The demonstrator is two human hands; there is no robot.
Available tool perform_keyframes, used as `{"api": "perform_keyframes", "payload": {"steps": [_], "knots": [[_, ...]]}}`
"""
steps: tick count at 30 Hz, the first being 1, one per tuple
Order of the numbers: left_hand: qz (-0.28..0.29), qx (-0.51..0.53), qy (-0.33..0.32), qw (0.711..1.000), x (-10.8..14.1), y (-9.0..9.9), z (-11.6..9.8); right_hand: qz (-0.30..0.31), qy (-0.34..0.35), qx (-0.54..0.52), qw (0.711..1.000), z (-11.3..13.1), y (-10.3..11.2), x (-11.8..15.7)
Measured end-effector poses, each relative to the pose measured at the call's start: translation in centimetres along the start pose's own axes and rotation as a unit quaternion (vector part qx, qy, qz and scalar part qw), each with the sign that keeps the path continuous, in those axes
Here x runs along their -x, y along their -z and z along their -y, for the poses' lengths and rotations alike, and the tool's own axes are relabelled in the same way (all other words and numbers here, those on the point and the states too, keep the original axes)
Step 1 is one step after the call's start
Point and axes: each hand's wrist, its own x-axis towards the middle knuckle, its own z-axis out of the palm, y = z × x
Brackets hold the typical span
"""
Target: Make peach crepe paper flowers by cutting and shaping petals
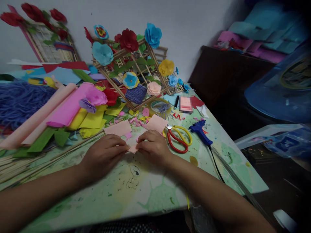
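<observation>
Between my two hands is a small piece of pale pink paper (132,149), pinched at its left side by my left hand (103,153) and at its right by my right hand (153,146). The fingers of both hands are closed on it, low over the table, and partly cover it. Just beyond my left hand lies a flat pale pink paper rectangle (118,128). A second pink rectangle (156,123) lies past my right hand. Scissors with red and yellow handles (178,139) rest right of that hand, and a blue glue gun (201,132) lies farther right.
Paper flowers cover a stick frame (131,64) at the back of the table (155,197). Rolled pink paper (70,103), blue yarn (21,100) and thin sticks (14,168) fill the left. A tape roll (159,106) lies among paper scraps. A blue plastic chair (274,87) stands right.
</observation>
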Motion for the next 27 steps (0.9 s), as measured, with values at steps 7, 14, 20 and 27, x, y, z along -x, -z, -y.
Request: {"api": "perform_keyframes", "payload": {"steps": [7, 14, 20, 27], "knots": [[0.105, -0.083, -0.029, 0.991, -0.3, -0.6, -0.4, 0.161, 0.015, 0.055, 0.985, -0.4, -0.1, 0.3], [0.144, -0.083, -0.026, 0.986, -0.2, -0.6, -1.1, 0.189, -0.02, 0.01, 0.982, 0.4, 1.2, 0.2], [0.187, -0.08, 0.011, 0.979, 0.3, -0.6, -2.3, 0.198, 0.037, 0.047, 0.978, 1.1, 1.3, -0.1], [0.187, -0.098, 0.067, 0.975, 2.0, -1.0, -3.2, 0.229, 0.012, 0.063, 0.971, 0.7, 0.0, 0.0]]}}
